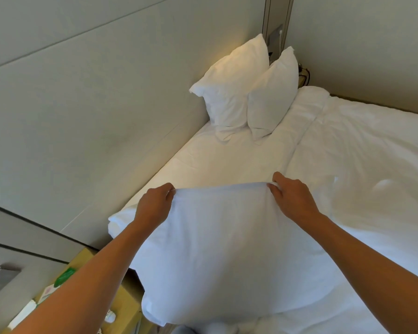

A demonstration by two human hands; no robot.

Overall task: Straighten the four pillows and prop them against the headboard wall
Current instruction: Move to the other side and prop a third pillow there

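I hold a white pillow (227,249) up over the near end of the bed. My left hand (155,206) grips its top left corner and my right hand (292,198) grips its top right corner. Two more white pillows stand upright at the far end: the rear pillow (229,85) leans on the padded headboard wall (94,104), and the front pillow (273,95) leans against it. Part of another white pillow (118,222) pokes out under my left forearm, next to the wall.
The bed (227,157) has a white sheet and a rumpled white duvet (372,165) on its right. A wooden bedside table (121,302) with small packets stands at lower left. A wall switch panel (274,37) and cables sit behind the far pillows.
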